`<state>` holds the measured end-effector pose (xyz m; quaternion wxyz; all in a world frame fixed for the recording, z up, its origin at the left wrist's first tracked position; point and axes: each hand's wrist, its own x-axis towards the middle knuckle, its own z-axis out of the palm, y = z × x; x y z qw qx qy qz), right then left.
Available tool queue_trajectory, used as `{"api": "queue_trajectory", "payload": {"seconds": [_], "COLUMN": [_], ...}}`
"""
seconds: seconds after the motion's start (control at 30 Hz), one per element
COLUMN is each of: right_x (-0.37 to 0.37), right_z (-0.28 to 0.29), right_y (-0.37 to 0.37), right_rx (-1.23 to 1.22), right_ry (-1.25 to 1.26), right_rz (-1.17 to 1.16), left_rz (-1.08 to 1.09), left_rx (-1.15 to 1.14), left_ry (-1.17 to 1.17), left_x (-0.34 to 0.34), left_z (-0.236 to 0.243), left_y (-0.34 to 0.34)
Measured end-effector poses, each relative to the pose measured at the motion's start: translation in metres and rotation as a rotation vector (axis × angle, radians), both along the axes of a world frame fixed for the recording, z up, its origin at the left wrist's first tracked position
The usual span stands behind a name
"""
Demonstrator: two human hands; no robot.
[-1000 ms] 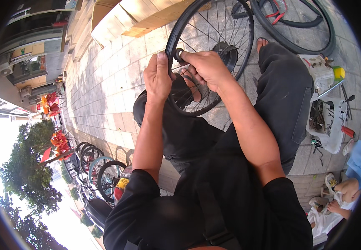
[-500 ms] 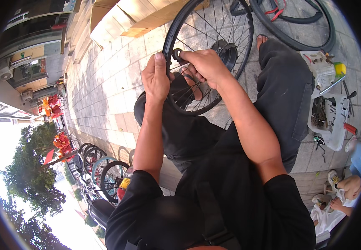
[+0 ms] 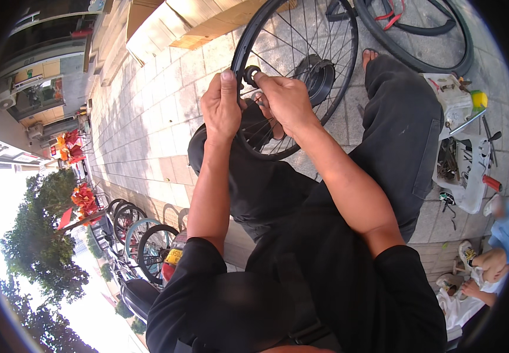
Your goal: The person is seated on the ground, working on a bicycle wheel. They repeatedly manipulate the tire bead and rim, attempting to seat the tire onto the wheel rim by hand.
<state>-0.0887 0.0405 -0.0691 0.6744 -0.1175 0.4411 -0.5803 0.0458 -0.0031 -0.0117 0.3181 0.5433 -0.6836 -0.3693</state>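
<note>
A bicycle wheel (image 3: 348,88) with a black rim, thin spokes and a wide dark hub (image 3: 315,79) stands tilted before me, its lower part by my left leg. My left hand (image 3: 221,109) is closed round the near left side of the rim, thumb stretched along its outer face. Just inside the rim, my right hand (image 3: 286,101) pinches a small round black piece (image 3: 249,75) between thumb and fingers. This piece sits right against the rim; its exact kind cannot be made out. The right fingertips are partly hidden behind the thumb and hand.
A loose tyre (image 3: 413,50) and a red strap (image 3: 392,20) lie at the upper right. Below them are a white tool tray (image 3: 449,94) and a clear bin (image 3: 472,170) of small parts. Cardboard boxes (image 3: 192,26) stand beyond the wheel. A seated person (image 3: 492,262) is at the right edge.
My right hand has turned at the wrist, its fingers curling in nearer the rim, and the small black piece has turned with it. My left hand keeps its hold on the rim.
</note>
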Motion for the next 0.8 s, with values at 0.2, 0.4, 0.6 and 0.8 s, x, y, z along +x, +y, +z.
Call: {"api": "queue_trajectory", "payload": {"seconds": [0.2, 0.4, 0.6, 0.8], "right_x": [-0.025, -0.018, -0.015, -0.010], "right_z": [0.017, 0.007, 0.000, -0.003], "right_y": [-0.006, -0.015, -0.013, 0.006], "right_rx": [0.085, 0.163, 0.143, -0.019], "right_ry": [-0.131, -0.447, -0.518, -0.172], "right_rz": [0.135, 0.169, 0.153, -0.017], "left_rz": [-0.249, -0.146, 0.008, 0.103], "left_rx": [-0.410, -0.080, -0.114, -0.130], "left_ry": [-0.135, 0.050, -0.158, -0.209], "left_x": [0.003, -0.003, -0.019, -0.025], "left_z": [-0.004, -0.001, 0.010, 0.010], "left_y": [-0.003, 0.009, 0.013, 0.018]}}
